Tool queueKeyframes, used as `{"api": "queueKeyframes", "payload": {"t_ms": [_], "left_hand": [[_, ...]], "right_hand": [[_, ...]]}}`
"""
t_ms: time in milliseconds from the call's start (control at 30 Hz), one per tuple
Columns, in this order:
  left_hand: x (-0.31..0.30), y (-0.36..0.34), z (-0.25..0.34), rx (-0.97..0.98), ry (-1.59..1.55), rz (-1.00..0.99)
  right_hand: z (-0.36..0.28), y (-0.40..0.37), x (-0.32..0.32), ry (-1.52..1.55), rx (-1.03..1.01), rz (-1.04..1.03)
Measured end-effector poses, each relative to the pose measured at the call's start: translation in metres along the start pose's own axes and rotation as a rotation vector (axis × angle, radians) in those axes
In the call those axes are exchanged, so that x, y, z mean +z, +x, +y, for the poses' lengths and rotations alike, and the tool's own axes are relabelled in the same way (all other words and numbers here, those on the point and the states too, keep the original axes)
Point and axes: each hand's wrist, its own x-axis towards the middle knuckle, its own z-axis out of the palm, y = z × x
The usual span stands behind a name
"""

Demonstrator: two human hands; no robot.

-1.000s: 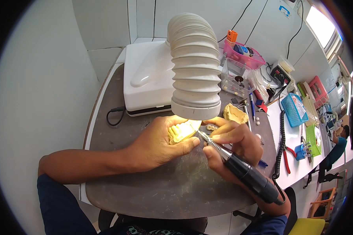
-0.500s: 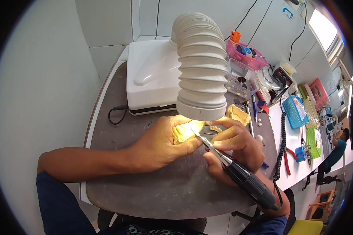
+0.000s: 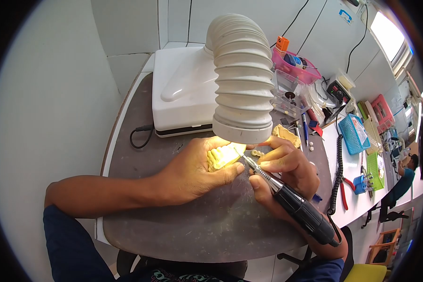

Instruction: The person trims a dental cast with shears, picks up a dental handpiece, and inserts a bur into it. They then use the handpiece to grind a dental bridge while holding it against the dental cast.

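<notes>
My left hand [image 3: 199, 162] is closed around a yellowish dental cast [image 3: 222, 157], which is brightly lit under the mouth of a ribbed suction hose [image 3: 243, 84]. The thumb lies along the cast's near side. In my right hand [image 3: 286, 171] is a black and silver rotary handpiece [image 3: 293, 207], tilted with its tip up and to the left. That tip is at the right end of the cast; glare hides whether it touches. Just beyond the tip, a short row of tooth-coloured crowns [image 3: 257, 153] lies on the grey bench top [image 3: 183, 230].
Behind the hose stands a white suction box [image 3: 183, 89]. Another cast [image 3: 286, 134] lies right of my right hand. Farther right are a clear plastic box [image 3: 289, 94], a pink basket [image 3: 296, 66], a blue basket [image 3: 354, 134] and red-handled pliers [image 3: 344, 195]. A person [image 3: 399, 183] is at the far right.
My right hand and the handpiece have shifted slightly right, bringing the tip from the cast's teeth toward its right end. My left hand and the cast have barely moved.
</notes>
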Motion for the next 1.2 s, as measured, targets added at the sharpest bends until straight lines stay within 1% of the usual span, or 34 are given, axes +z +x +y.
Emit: {"api": "queueKeyframes", "payload": {"t_ms": [33,167,233,333,433,533,600,633,700,733,833,900,1033,1133,1200], "left_hand": [[-0.001,0.0,-0.001,-0.023,0.033,-0.005],[-0.001,0.001,-0.004,-0.016,0.013,-0.005],[0.0,0.0,0.0,-0.021,0.022,0.029],[0.0,-0.001,0.001,-0.01,0.028,0.038],[0.001,-0.001,0.003,-0.009,-0.029,0.031],[0.0,0.0,0.0,-0.015,-0.033,-0.004],[0.001,-0.001,0.004,-0.01,-0.023,-0.005],[0.001,-0.001,0.006,-0.007,-0.013,-0.006],[0.0,-0.001,0.008,-0.022,-0.02,-0.028],[0.0,-0.001,0.008,-0.036,-0.026,-0.05],[-0.001,-0.001,0.007,-0.048,-0.004,-0.06],[0.0,-0.001,0.009,-0.047,-0.022,-0.051],[0.001,-0.002,0.009,-0.023,-0.03,-0.03],[0.001,-0.002,0.008,-0.035,-0.029,-0.033],[0.001,-0.002,0.009,-0.055,-0.023,-0.035]], "right_hand": [[-0.001,0.001,0.0,0.0,0.0,-0.001],[-0.001,0.003,-0.001,-0.04,-0.043,-0.023],[-0.001,0.002,0.001,-0.046,-0.051,-0.024],[0.001,-0.001,0.004,0.027,-0.044,0.021],[0.0,-0.002,0.004,0.049,-0.024,0.015],[-0.002,-0.005,0.004,0.051,0.034,0.066],[-0.003,-0.006,0.001,0.093,0.054,-0.018],[-0.003,-0.005,0.0,0.094,0.054,-0.018],[-0.002,-0.003,-0.001,0.074,-0.006,-0.057],[-0.001,-0.002,-0.001,0.075,-0.004,-0.057],[0.001,-0.002,0.0,0.058,-0.033,-0.018],[-0.002,-0.004,-0.001,0.07,0.012,-0.053],[-0.004,-0.004,-0.002,0.059,0.035,-0.058],[-0.003,-0.005,0.0,0.059,0.016,-0.049],[-0.004,-0.007,0.0,0.071,0.069,-0.016]]}}
